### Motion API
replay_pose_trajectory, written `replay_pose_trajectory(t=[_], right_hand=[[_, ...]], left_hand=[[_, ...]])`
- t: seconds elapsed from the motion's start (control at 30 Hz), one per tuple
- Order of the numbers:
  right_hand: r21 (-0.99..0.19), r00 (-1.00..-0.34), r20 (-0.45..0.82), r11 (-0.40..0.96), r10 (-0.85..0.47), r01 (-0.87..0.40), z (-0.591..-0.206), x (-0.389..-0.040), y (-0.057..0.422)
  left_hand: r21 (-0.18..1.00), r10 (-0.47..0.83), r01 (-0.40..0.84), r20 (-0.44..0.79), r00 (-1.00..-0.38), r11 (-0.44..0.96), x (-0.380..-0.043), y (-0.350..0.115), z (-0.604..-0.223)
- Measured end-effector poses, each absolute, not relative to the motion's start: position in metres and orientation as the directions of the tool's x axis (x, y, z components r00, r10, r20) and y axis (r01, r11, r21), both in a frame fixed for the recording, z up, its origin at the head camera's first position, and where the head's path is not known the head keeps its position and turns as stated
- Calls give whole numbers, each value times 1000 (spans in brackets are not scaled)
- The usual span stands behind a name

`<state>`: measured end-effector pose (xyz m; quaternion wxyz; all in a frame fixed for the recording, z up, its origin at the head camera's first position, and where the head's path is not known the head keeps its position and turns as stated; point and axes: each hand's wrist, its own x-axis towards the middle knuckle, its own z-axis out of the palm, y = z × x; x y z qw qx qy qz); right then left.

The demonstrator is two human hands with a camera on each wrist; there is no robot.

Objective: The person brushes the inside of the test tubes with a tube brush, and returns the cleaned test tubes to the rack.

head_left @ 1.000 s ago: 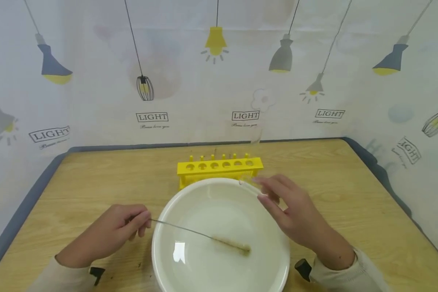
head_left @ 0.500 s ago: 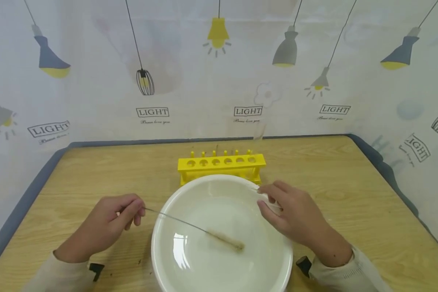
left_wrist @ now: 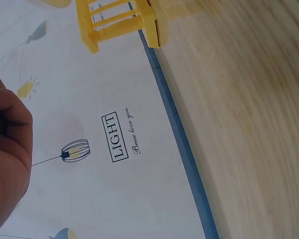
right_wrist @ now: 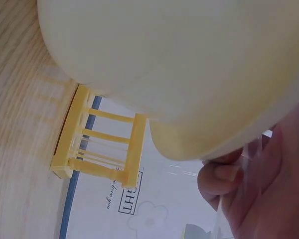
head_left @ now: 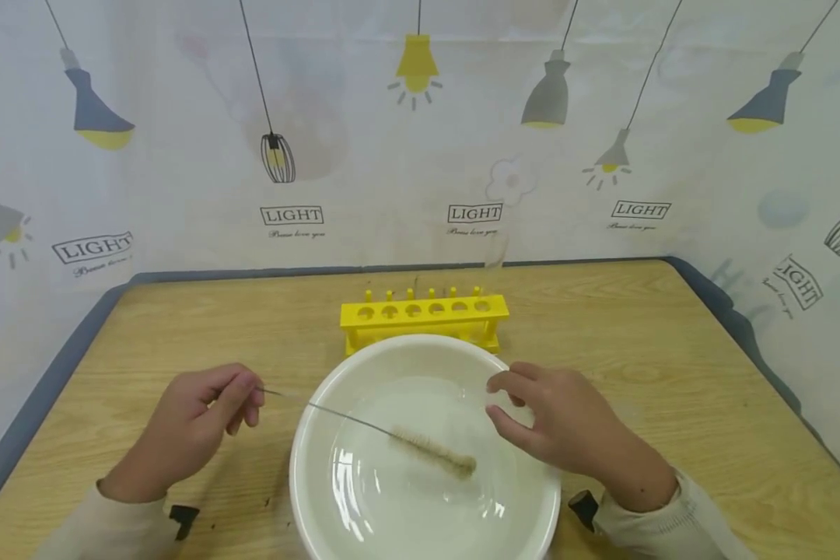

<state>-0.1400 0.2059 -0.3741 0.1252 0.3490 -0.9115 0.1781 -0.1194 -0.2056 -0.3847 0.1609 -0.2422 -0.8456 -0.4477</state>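
Note:
In the head view my left hand (head_left: 192,420) pinches the thin wire handle of a test tube brush (head_left: 434,451). The brush slants down to the right over the white basin (head_left: 304,467), its tan bristles near the basin's middle. My right hand (head_left: 560,412), fingers bent, is at the basin's right rim. A clear test tube (right_wrist: 251,162) shows in its grip in the right wrist view; in the head view the tube is barely visible. The left wrist view catches only part of the left hand (left_wrist: 7,149), with the brush out of sight.
A yellow test tube rack (head_left: 423,311) stands just behind the basin, with round holes along its top and a row of pegs. The wooden table (head_left: 217,327) has a dark blue edge at the back. Behind it hangs a lamp-print backdrop (head_left: 378,179).
My left hand has drawn left and slightly up, keeping the brush handle. My right hand has shifted a little. The tube, visible earlier, is now hard to see, and highlights in the basin have changed.

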Motion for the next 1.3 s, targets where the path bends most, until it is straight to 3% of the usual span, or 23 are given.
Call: replay_pose_trajectory(t=[0.83,1.3], right_hand=[[-229,-644,341,604,-685,-763,-364,-142,222],[-237,-680,302,639,-668,-732,-364,-138,215]], left_hand=[[717,83,559,583,-808,417,-120,-215,-382],[728,48,562,594,-803,393,-122,-212,-385]])
